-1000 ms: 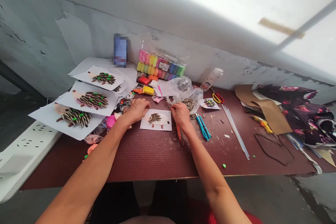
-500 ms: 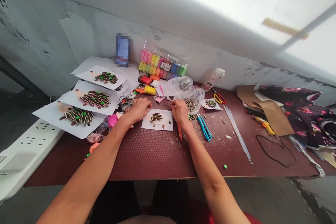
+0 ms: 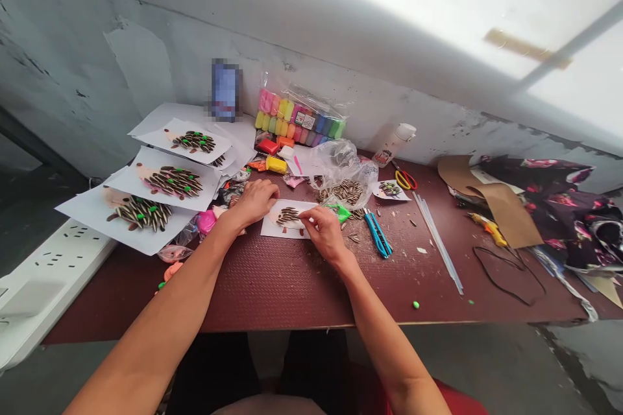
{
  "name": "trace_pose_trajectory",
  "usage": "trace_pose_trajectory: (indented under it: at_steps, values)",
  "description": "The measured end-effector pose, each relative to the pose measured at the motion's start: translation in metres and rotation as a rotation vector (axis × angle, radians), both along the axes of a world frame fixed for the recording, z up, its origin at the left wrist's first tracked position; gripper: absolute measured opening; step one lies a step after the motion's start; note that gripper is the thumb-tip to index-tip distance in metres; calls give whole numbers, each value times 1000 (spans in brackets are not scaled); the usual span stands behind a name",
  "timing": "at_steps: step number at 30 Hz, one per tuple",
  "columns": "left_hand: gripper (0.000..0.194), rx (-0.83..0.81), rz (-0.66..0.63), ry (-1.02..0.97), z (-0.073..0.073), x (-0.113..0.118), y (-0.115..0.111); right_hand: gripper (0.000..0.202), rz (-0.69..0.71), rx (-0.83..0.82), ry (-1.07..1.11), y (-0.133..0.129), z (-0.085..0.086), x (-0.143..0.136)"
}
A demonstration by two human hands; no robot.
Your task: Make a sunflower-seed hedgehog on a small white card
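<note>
A small white card [image 3: 272,228] lies on the dark red table, bearing a pale clay hedgehog shape with rows of striped seeds [image 3: 288,216] on its back. At the card's upper left corner rests my left hand [image 3: 257,201], its fingers bent together; whatever they might hold is hidden. My right hand [image 3: 325,231] is over the card's right side, thumb and forefinger pinched at the end of the seed rows, probably on a seed too small to make out. Behind it a pile of loose seeds [image 3: 345,190] lies by a clear plastic bag [image 3: 335,159].
Finished-looking hedgehog cards [image 3: 170,181] are stacked at left beside a power strip [image 3: 63,259]. A blue cutter [image 3: 377,233], scissors [image 3: 405,179], clear sticks [image 3: 438,240] and a glue gun [image 3: 491,228] lie at right. Clay packs [image 3: 302,118] and a bottle [image 3: 394,142] stand behind.
My right hand has moved left and down from the seed pile onto the card's right side. More of the seed pile shows. My left hand has stayed at the card's corner.
</note>
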State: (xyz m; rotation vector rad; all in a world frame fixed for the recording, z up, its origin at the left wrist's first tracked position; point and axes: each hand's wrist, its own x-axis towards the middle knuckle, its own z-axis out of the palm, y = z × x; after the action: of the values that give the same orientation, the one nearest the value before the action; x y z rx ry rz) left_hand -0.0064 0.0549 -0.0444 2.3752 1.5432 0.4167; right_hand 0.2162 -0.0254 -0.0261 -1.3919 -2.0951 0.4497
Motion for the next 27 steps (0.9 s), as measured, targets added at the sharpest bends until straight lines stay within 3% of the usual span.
trace_pose_trajectory:
  at_steps: [27]
  values:
    - [20, 8, 5, 3, 1, 1, -2, 13, -2, -43, -201, -1, 1, -11]
